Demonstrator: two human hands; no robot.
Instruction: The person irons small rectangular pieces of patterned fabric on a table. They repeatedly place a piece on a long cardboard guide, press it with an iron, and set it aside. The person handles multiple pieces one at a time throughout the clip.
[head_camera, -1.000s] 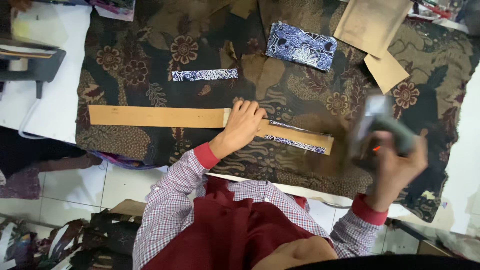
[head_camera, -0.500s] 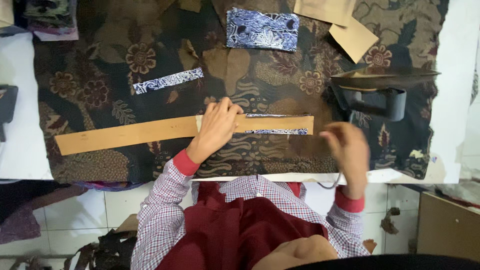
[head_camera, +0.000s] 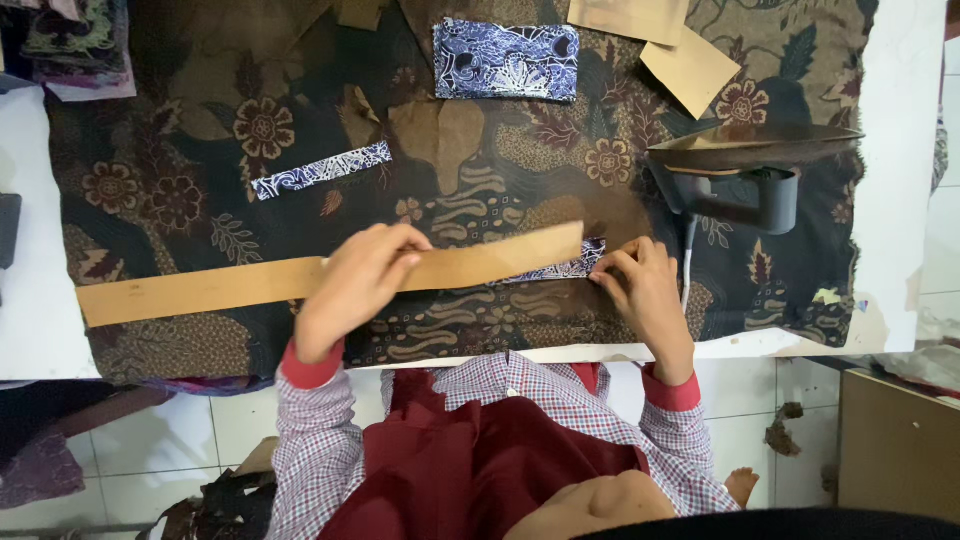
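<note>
While both hands worked at the desk's near edge, the scene read as follows.

Left hand: the left hand (head_camera: 352, 288) lay curled over the long cardboard strip (head_camera: 300, 280), fingers pressing it flat, probably to keep it from sliding.
Right hand: the right hand (head_camera: 640, 290) pinched the end of the blue-and-white fabric strip (head_camera: 560, 268), which peeked from under the cardboard's right end, seemingly to line the two up.
Cardboard strip: it ran left to right across the dark batik cloth (head_camera: 480, 180) covering the desk (head_camera: 900, 200).
Iron: the iron (head_camera: 745, 170) stood parked on its heel just right of the hands, hot face off the cloth.
Farther out: a second blue strip (head_camera: 320, 170) and a folded blue patterned piece (head_camera: 505, 60) lay well apart, beside brown paper pieces (head_camera: 690, 68).
</note>
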